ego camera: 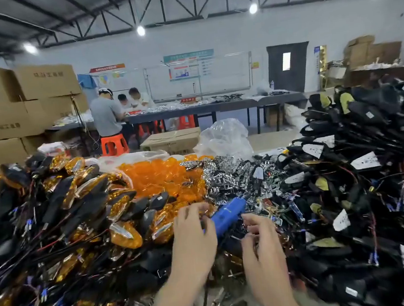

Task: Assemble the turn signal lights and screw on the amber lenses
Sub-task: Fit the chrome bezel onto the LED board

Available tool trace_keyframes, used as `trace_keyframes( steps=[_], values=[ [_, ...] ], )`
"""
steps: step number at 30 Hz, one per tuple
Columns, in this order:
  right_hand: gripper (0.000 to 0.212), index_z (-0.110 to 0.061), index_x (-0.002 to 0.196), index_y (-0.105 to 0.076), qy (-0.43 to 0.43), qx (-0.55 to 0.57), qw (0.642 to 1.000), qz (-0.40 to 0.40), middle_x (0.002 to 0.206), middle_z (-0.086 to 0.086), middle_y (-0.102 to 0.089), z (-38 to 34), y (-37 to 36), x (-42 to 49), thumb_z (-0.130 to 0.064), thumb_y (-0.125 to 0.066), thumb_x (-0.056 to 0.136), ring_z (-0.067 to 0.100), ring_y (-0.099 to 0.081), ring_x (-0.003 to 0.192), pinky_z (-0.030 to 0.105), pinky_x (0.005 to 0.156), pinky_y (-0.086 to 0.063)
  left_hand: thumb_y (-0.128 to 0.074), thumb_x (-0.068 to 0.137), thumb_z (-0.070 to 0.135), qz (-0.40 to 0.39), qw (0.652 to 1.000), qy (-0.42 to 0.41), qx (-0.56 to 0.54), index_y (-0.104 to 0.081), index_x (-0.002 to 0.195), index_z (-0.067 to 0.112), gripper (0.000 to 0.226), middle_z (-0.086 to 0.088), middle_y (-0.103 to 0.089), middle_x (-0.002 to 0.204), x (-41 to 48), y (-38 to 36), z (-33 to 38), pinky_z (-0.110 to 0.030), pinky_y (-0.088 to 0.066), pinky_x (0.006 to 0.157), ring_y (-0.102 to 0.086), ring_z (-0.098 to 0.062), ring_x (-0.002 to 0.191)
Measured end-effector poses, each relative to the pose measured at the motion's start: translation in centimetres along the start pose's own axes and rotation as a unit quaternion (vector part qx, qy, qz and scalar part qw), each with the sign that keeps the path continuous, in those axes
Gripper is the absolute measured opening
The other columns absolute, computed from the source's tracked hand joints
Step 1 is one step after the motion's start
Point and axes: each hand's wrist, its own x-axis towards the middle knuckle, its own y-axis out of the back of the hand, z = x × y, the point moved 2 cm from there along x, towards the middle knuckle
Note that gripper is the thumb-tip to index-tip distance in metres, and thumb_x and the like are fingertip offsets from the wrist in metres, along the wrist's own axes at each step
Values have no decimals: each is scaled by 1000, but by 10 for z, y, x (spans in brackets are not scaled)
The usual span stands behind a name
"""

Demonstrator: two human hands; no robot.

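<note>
Gripping near end of blue driver (pixel 229 211) w/ left hand (pixel 193 242): fingers curled round it, back of hand up, bit of blue showing btwn fingers. Other end pointing up and right, over the heap at centre. Just right of it, right hand (pixel 260 252), fingers bent, tips down among black and chrome bits. Can't tell whether pinching anything or only resting there. Hands near each other, not touching.

Behind hands, centre: heap of loose amber lenses (pixel 158 176). Touching that heap on its right: chrome reflectors (pixel 223 175), all tangled. Filling left side: finished lights (pixel 81 204), black bodies w/ amber lenses fitted, red and black wires trailing. Filling right side: black housings (pixel 344 176) w/ wires and white tags, piled higher than the rest.

Beyond the heaps: crumpled clear bag (pixel 223 137), carton (pixel 172 141) just left of it, orange stool (pixel 114 144) further left. Far left: brown boxes (pixel 13 98) stacked several high. At back of room: long table (pixel 215 106) strewn w/ parts, three people (pixel 105 113) at its left end, nearest one w/ back turned. In rear wall: dark door (pixel 288 65) w/ small window, notice boards (pixel 189 65) to its left. Overhead: steel trusses, round lamps lit.
</note>
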Motion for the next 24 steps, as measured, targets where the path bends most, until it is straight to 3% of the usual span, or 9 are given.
trace_keyframes(
  steps=[5,10,13,17,20,22,24],
  values=[
    [57,-52,114,-45,10,-63,998,12,115,-30,-47,30,-9,-6,-1,-56,92,-1,-52,105,21,81,-46,-47,99,20,-40,990,43,127,-55,120,24,23,1,-50,124,74,-27,-34,-37,-41,101,-44,-20,118],
    [45,-54,108,-47,-24,-24,999,24,106,-25,-48,44,-3,13,-11,-47,93,3,-53,101,13,75,-43,-46,99,18,-83,978,71,178,-56,121,19,24,-8,-52,125,125,-38,-46,-51,-50,96,-57,-31,109],
    [47,-52,104,-53,-90,54,994,14,104,-19,-55,50,0,21,-6,-50,96,6,-55,101,9,78,-40,-44,100,18,-87,980,58,170,-55,124,16,26,-8,-57,121,141,-47,-48,-51,-53,92,-60,-33,105],
    [48,-53,101,-57,-149,105,983,33,105,-18,-62,54,2,31,-5,-51,96,6,-61,94,11,74,-44,-47,101,20,-150,973,16,174,-49,135,13,35,-8,-57,126,161,-74,-35,-33,-55,78,-61,-19,91],
    [48,-54,100,-58,-169,125,977,39,103,-20,-63,57,4,35,-6,-51,96,7,-63,88,15,68,-46,-49,100,21,-189,955,-42,223,-39,146,20,47,-13,-44,145,170,-98,-22,-43,-51,96,-56,-28,114],
    [47,-55,100,-58,-177,140,973,42,101,-20,-63,59,6,37,-8,-51,96,7,-64,84,17,68,-47,-47,100,20,-211,928,-83,295,-29,152,24,56,-14,-30,156,175,-115,-13,-52,-39,110,-40,-37,135],
    [45,-53,98,-59,-196,170,965,43,98,-19,-64,59,9,42,-9,-51,97,10,-64,77,20,69,-51,-45,99,16,-233,898,-112,355,-22,156,26,62,-10,-18,162,180,-131,-6,-53,-34,114,-27,-38,144]
  ],
)
